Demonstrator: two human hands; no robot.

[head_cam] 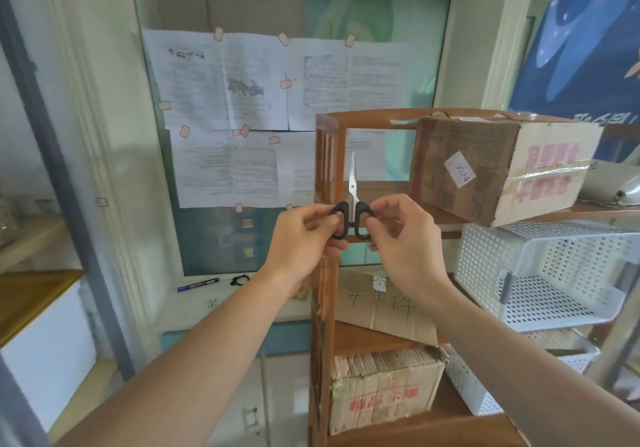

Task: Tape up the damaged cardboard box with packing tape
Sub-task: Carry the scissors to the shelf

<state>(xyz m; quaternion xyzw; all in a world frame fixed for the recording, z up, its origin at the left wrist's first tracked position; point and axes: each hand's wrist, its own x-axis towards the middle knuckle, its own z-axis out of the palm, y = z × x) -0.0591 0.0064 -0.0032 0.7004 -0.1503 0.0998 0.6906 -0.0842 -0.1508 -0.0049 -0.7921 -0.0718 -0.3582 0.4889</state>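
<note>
At mid-frame, the left hand [304,235] pinched the left black loop of the scissors [352,183], and the right hand [401,235] pinched the right loop. The blades were together and pointed straight up. Behind them stood a wooden shelf [327,155]. The box [485,166] sat on the shelf at upper right, well apart from the hands, with clear tape across its pale side. A white basket [540,273] lay below it. Papers [256,82] covered the wall at upper left, with a pen [197,285] beneath them.
</note>
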